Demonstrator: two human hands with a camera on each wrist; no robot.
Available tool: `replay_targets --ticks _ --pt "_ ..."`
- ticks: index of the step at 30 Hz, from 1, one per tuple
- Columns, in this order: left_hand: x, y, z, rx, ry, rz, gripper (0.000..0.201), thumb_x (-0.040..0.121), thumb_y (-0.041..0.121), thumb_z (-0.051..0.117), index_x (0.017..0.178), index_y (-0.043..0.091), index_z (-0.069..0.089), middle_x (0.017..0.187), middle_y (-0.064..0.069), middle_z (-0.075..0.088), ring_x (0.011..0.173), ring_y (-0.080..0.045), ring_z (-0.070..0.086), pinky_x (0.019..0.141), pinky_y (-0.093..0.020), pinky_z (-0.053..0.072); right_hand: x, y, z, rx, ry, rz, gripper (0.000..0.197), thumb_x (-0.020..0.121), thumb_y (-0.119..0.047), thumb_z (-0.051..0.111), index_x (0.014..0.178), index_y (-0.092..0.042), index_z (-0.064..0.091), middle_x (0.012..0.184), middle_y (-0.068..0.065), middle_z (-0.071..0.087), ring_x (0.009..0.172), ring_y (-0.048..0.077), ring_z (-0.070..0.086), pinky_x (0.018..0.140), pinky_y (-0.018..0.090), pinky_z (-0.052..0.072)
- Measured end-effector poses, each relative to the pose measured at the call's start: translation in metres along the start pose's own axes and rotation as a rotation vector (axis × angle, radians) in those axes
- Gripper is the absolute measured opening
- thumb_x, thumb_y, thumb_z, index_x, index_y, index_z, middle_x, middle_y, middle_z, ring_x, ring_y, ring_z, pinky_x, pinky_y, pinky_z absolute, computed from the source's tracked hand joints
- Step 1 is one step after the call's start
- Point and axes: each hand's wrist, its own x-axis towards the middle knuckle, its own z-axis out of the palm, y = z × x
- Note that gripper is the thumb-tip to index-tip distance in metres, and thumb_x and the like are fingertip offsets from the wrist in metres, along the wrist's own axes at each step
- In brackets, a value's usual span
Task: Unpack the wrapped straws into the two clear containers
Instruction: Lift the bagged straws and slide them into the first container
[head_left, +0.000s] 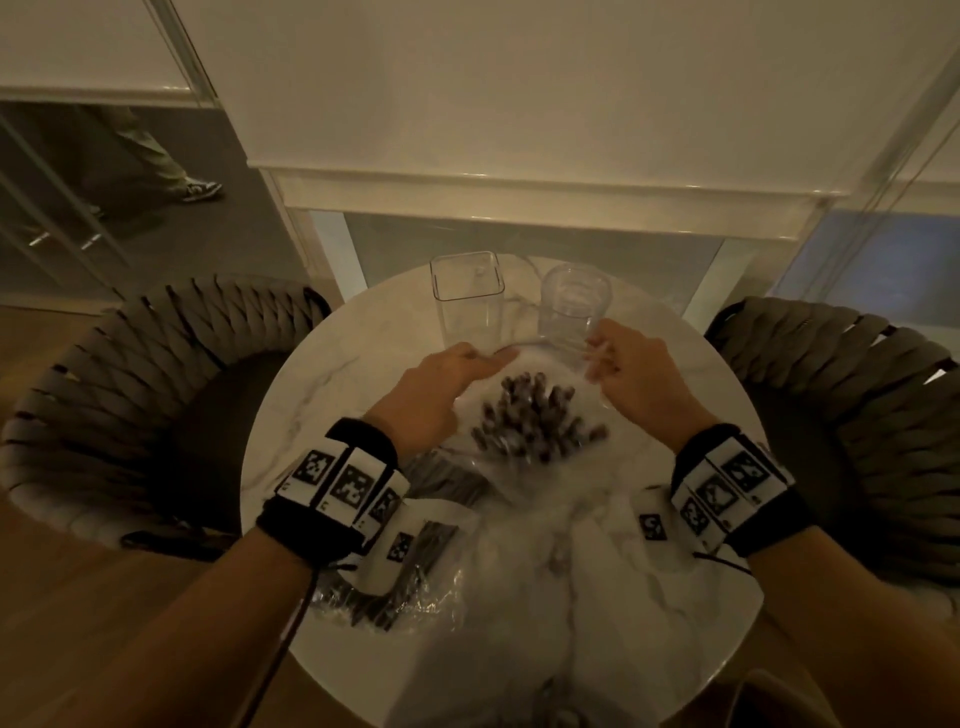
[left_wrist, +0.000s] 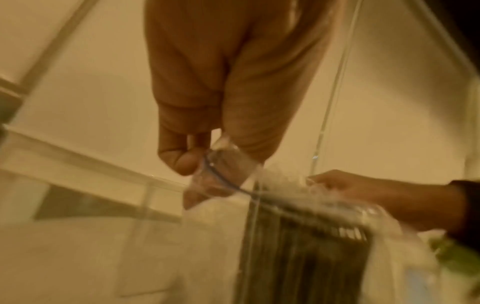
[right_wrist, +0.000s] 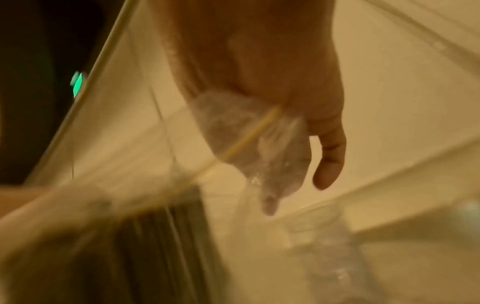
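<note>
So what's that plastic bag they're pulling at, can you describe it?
The clear plastic bag is thin, crinkly film, held above the round marble table, its mouth stretched wide. The left hand pinches one corner of the mouth, the right hand the other. Inside stands a bundle of dark straws, ends up. It hangs just in front of the two empty clear containers. The pictures are blurred, so any print is unreadable.

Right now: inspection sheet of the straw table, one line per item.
Surface: round marble table, dim light.
Job's things: clear bag of dark straws pulled open; square container and round container stand empty behind.
Clutter: second straw pack near the left wrist.
Grips: left hand and right hand each pinch a bag edge.
Cables: thin cord off the left wristband.
Surroundings: woven chairs either side; a person's legs far left.
</note>
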Motion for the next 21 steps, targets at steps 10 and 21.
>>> replay_targets --ticks 10,21 --pt "-0.020 -0.024 0.029 -0.696 -0.293 -0.400 0.085 0.076 0.009 0.075 0.145 0.025 0.029 0.121 -0.008 0.060 0.102 -0.032 0.066 0.088 -0.049 0.055 -0.015 0.043 0.019 0.292 -0.130 0.458 0.011 0.091 -0.005 0.055 0.102 -0.008 0.054 0.085 0.015 0.060 0.044 0.018 0.062 0.041 0.025 0.054" --pt "-0.011 -0.030 0.099 -0.792 0.064 -0.379 0.093 0.051 0.027 0.091 0.130 0.031 0.042 0.130 -0.003 0.057 0.121 -0.026 0.053 0.102 -0.047 0.044 -0.028 0.043 0.049 0.661 -0.364 0.554 0.030 0.099 -0.025 0.041 0.122 -0.019 0.059 0.089 0.004 0.071 0.073 0.021 0.067 0.066 0.031 0.048"
